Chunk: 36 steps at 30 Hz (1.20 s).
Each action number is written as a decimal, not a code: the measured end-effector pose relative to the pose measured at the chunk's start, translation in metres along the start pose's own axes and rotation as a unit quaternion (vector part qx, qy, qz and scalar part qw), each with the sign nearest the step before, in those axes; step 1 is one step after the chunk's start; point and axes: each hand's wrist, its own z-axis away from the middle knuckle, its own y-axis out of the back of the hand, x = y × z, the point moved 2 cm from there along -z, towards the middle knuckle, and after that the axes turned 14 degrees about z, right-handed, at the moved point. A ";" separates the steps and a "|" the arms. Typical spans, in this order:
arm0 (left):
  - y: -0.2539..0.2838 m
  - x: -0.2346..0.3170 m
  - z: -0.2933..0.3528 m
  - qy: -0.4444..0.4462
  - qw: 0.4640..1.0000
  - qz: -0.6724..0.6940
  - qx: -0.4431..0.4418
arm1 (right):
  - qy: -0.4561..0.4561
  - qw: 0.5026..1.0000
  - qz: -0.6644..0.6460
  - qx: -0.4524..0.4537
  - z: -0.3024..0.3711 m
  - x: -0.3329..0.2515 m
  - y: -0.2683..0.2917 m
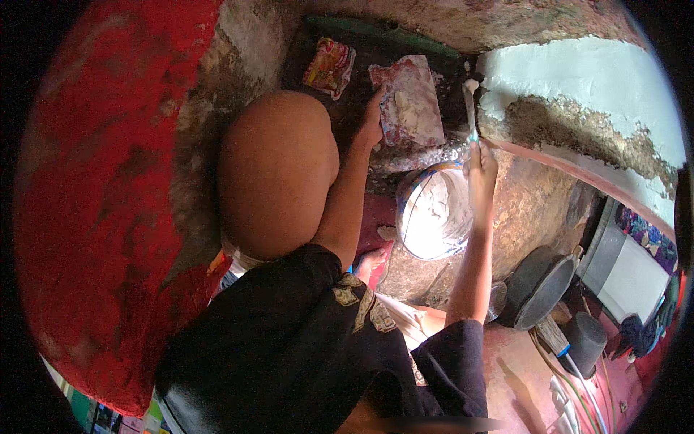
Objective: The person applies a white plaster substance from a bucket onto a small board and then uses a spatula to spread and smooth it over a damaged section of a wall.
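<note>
My left hand (371, 121) is closed on the left edge of a flat reddish board (432, 119), which is smeared with white paste. Some of its fingers are hidden behind the board. To the right, my right hand (481, 168) grips the handle of a putty knife (471, 116). The blade points away from me toward the wall, with a dab of pale paste at its tip. Just left of my right wrist and below the board stands a bucket (413, 195) with a blue rim. Thick white paste (442, 206) lies in it, brightly lit.
My bent knee (278, 173) rises left of my left arm. A crumpled colourful packet (330, 69) lies at the far left corner. On the right, a wall (571, 76) is partly coated white, with rough bare patches. Dark pans (546, 286) and a dark pot (584, 340) stand lower right.
</note>
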 end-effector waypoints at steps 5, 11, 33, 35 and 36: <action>0.008 -0.003 0.013 -0.005 1.000 0.007 -0.008 | 0.095 0.956 0.262 0.087 -0.058 -0.020 0.002; 0.010 -0.001 0.017 0.001 1.000 0.006 -0.008 | 0.108 0.920 0.367 0.083 -0.106 -0.021 -0.005; 0.024 -0.014 0.012 -0.001 1.000 0.000 -0.018 | 0.203 0.674 0.710 -0.024 -0.245 -0.112 0.053; 0.027 -0.016 0.010 0.034 0.999 -0.014 0.020 | 0.229 0.642 0.731 -0.015 -0.253 -0.106 0.053; 0.027 -0.016 0.010 0.016 0.999 -0.025 0.018 | 0.250 0.659 0.709 0.003 -0.254 -0.104 0.054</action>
